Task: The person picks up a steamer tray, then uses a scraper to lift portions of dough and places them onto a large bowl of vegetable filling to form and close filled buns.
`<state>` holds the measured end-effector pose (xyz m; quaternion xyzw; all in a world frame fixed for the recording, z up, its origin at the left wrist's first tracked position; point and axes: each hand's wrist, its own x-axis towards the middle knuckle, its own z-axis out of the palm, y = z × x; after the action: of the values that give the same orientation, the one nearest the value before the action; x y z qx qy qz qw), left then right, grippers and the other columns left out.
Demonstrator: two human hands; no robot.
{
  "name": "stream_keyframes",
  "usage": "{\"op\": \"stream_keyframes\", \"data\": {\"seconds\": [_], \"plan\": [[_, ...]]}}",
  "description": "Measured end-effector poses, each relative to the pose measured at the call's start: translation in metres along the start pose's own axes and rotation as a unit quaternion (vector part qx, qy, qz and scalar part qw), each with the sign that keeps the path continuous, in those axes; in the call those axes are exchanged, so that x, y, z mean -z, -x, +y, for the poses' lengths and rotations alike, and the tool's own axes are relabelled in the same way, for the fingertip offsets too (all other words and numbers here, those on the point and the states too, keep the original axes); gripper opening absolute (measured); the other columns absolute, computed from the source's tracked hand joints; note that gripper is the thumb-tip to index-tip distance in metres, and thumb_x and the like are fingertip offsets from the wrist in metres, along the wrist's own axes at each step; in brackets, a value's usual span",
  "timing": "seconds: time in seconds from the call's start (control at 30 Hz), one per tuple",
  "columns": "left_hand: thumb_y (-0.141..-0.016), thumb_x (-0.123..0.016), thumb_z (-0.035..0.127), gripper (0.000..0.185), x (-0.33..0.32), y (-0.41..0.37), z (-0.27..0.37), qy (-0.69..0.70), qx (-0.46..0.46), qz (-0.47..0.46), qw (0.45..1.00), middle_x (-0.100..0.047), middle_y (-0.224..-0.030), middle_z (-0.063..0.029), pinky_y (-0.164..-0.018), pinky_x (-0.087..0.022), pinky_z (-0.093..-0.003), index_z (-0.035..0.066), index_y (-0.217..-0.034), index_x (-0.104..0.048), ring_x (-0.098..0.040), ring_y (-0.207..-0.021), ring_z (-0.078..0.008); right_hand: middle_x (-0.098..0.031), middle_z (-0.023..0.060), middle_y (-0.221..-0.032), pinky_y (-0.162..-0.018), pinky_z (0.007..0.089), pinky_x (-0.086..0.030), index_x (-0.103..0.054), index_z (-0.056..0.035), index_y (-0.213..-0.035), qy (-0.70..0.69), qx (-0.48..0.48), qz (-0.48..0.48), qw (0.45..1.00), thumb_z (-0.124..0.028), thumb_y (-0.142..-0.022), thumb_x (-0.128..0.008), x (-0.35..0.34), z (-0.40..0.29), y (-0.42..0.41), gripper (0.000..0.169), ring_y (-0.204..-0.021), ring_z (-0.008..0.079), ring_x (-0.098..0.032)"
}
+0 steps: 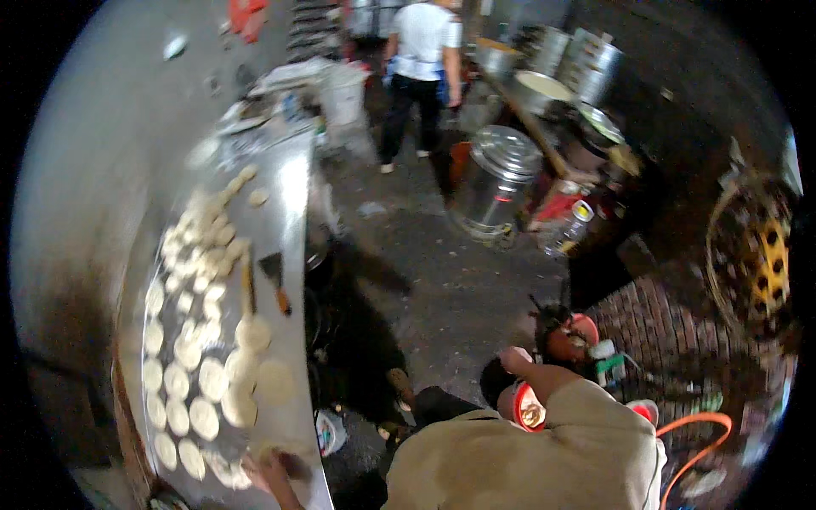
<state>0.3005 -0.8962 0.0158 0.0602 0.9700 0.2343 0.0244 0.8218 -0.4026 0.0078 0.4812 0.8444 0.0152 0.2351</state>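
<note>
My left hand [271, 473] is low on the steel worktable [290, 408], at the edge of some irregular dough pieces [228, 472]. Blur hides whether its fingers grip any of them. Rows of flat round dough discs [204, 418] lie beyond it, with a heap of small dough lumps [201, 245] farther up. A rolling pin [247, 280] and a scraper with a wooden handle [275, 284] rest near the discs. My right hand [516, 361] is out on the other side, above a red-rimmed bucket [530, 408] with pale contents. Its fingers look curled, but what they hold is unclear.
A person in a white shirt [426, 44] stands farther up the aisle. Beside the aisle is a large lidded metal pot [497, 182], with more pots [542, 86] behind. An orange hose [701, 417] curves over the brick floor [663, 325] at the right.
</note>
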Motion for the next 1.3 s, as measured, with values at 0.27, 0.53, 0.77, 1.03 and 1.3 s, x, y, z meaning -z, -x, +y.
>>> {"op": "stream_keyframes", "data": {"seconds": [0.27, 0.53, 0.77, 1.03, 1.3], "plan": [[-0.081, -0.062, 0.021, 0.064, -0.026, -0.004, 0.173, 0.117, -0.224, -0.011, 0.967, -0.044, -0.131, -0.0276, -0.102, -0.036, -0.0448, -0.004, -0.135, -0.038, -0.042, -0.122, -0.0398, -0.069, 0.0139, -0.081, -0.063, 0.0386, -0.056, -0.073, -0.0096, -0.077, -0.263, -0.26, -0.001, 0.929, -0.011, -0.072, -0.059, -0.012, 0.009, 0.035, 0.015, -0.073, 0.0289, -0.068], [-0.081, -0.066, 0.022, 0.063, -0.106, 0.07, 0.425, 0.207, -0.424, -0.27, 0.839, -0.051, -0.124, -0.0224, -0.092, -0.043, -0.0388, -0.001, -0.134, -0.042, -0.053, -0.109, -0.0333, -0.069, 0.0073, -0.074, -0.06, 0.0395, -0.056, -0.073, -0.0147, -0.075, -0.015, -0.088, -0.047, 0.995, -0.018, -0.075, -0.06, -0.19, 0.158, 0.007, 0.014, -0.076, 0.0253, -0.068], [-0.078, -0.07, 0.027, 0.066, -0.233, 0.071, 0.529, 0.099, -0.393, -0.416, 0.814, -0.058, -0.118, -0.0204, -0.087, -0.047, -0.0386, 0.003, -0.134, -0.044, -0.059, -0.101, -0.0317, -0.069, 0.0148, -0.083, -0.069, 0.041, -0.055, -0.071, -0.0098, -0.088, -0.264, -0.351, -0.011, 0.898, -0.026, -0.084, -0.054, -0.125, 0.255, 0.001, 0.023, -0.078, 0.0288, -0.068], [-0.091, -0.054, 0.028, 0.045, -0.362, 0.01, 0.535, 0.033, 0.091, -0.635, 0.766, -0.057, -0.083, -0.0153, -0.059, -0.046, -0.0413, 0.01, -0.131, -0.044, -0.052, -0.063, -0.0259, -0.069, 0.0105, -0.089, -0.07, 0.0403, -0.054, -0.07, -0.0099, -0.081, -0.531, -0.611, 0.081, 0.581, -0.03, -0.075, -0.069, -0.141, 0.32, -0.051, 0.021, -0.085, 0.0242, -0.066], [-0.094, -0.049, 0.026, 0.022, -0.42, -0.012, 0.747, 0.042, 0.145, -0.514, 0.844, -0.061, -0.079, -0.0173, -0.052, -0.047, -0.0432, 0.007, -0.1, -0.058, -0.057, -0.061, -0.0253, -0.064, 0.0084, -0.073, -0.052, 0.0355, -0.048, -0.066, -0.0094, -0.073, -0.46, -0.374, -0.168, 0.788, -0.017, -0.077, -0.065, -0.156, 0.441, -0.134, 0.009, -0.07, 0.0203, -0.062]]}}
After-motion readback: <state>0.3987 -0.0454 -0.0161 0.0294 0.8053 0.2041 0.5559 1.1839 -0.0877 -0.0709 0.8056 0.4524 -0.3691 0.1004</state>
